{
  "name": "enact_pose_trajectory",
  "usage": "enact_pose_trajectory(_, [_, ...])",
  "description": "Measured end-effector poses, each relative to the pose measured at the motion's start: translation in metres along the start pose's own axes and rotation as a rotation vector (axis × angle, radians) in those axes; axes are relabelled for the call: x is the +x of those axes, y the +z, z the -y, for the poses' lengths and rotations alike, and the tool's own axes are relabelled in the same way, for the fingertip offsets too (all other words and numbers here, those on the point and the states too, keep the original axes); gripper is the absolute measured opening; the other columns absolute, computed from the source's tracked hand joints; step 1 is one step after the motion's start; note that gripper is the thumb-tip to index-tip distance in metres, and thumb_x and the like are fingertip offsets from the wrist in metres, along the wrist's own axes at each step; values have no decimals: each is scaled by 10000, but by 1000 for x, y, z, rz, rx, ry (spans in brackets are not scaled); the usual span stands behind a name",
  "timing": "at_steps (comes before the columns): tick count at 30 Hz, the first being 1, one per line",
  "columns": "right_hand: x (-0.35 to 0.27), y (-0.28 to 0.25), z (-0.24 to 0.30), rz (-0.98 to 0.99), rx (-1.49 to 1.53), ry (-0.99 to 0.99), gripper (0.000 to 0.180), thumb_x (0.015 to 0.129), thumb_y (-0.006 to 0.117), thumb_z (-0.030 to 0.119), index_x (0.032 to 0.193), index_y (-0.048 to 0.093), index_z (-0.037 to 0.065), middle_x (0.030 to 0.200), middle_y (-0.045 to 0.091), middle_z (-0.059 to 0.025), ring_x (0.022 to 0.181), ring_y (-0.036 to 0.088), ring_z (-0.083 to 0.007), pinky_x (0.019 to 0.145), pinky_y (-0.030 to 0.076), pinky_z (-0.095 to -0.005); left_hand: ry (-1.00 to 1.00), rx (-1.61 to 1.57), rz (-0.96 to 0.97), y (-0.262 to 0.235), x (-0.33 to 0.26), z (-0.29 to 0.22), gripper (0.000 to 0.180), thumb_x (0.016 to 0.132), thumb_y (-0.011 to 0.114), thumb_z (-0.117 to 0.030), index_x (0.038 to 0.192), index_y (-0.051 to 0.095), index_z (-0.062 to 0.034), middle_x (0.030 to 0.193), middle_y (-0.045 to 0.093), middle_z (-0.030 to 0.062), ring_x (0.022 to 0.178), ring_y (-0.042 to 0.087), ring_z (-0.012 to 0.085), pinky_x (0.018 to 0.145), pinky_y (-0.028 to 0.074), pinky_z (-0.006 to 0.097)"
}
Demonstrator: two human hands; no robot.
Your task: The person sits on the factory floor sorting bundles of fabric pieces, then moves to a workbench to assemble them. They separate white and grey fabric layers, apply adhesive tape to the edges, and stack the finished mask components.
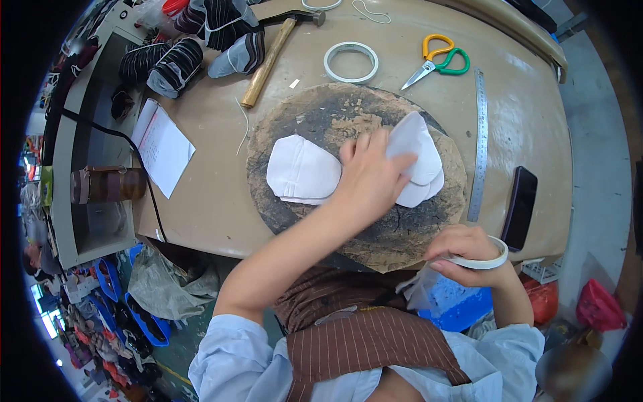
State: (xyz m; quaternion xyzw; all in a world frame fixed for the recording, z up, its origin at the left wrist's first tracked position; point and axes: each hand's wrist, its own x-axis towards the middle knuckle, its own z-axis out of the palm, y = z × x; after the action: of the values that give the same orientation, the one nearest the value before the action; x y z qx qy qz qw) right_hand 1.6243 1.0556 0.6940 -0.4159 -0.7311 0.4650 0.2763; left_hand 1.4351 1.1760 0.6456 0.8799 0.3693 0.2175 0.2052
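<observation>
1. The left hand (370, 175) lies flat and open, fingers spread, pressing on white fabric pieces (303, 171) at the middle of a round, worn block (315, 117) on the table (207, 201).
2. The fabric fans out to both sides of that hand, one lobe to its left, stacked lobes to its right.
3. The right hand (467, 251) is closed on a tape roll (492, 260) at the near table edge, just off the block's rim.
4. A sheet of paper (164, 146) with faint print lies left of the block, beside a black cable (144, 167); a brown jar (107, 185) sits in the side shelf.
5. Beyond the block: a hammer (271, 57), a second tape ring (351, 61), and scissors (439, 60) with yellow and green handles.
6. A steel ruler (478, 144) and a dark phone (520, 206) lie right of the block, near the right edge.
7. Striped shoe uppers (175, 63) crowd the far left corner.
8. Bare tabletop shows between paper and block, and between the ring and the ruler.
</observation>
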Motion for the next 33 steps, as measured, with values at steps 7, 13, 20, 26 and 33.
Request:
enact_pose_trajectory(7, [-8, 3, 1, -91, 79, 25, 91, 808, 660, 94, 884, 657, 45, 776, 654, -103, 704, 633, -266, 643, 488, -344, -84, -140, -199, -10, -44, -3, 191, 765, 711, -155, 956, 704, -150, 1142, 596, 47, 1074, 510, 244, 922, 271, 408])
enact_pose_trajectory(13, [-9, 7, 9, -134, 56, 15, 91, 805, 662, 87, 881, 656, 38, 777, 657, -103, 704, 632, -262, 646, 486, -343, -139, -158, -46, -16, 7, 1, 445, 757, 730, -257, 1165, 604, -134, 1211, 586, 98, 1168, 496, 250, 1004, 229, 486])
enact_pose_trajectory(20, [-29, 9, 11, -168, 43, 76, 106, 806, 652, 88, 901, 668, 46, 797, 668, -103, 720, 635, -264, 673, 487, -350, 50, 119, 78, 4, -28, -17, 468, 782, 696, -289, 1227, 587, -195, 1344, 487, 99, 1299, 387, 303, 1054, 122, 628])
enact_pose_trajectory(26, [-9, 10, 4, -337, -76, -58, 209, 785, 653, 71, 990, 683, 44, 811, 674, -104, 741, 643, -268, 698, 485, -353, -31, -258, 107, -17, -76, -51, 358, 805, 680, -316, 1095, 640, -110, 1288, 478, 106, 1279, 360, 291, 1056, 106, 554])
enact_pose_trajectory(33, [69, 6, -28, -536, -345, 59, 176, 771, 681, 120, 947, 693, 108, 816, 642, -71, 734, 607, -268, 669, 465, -406, -113, -133, -10, 0, -69, -63, 140, 804, 681, -172, 874, 640, -58, 1011, 563, 82, 1029, 522, 265, 918, 311, 445])
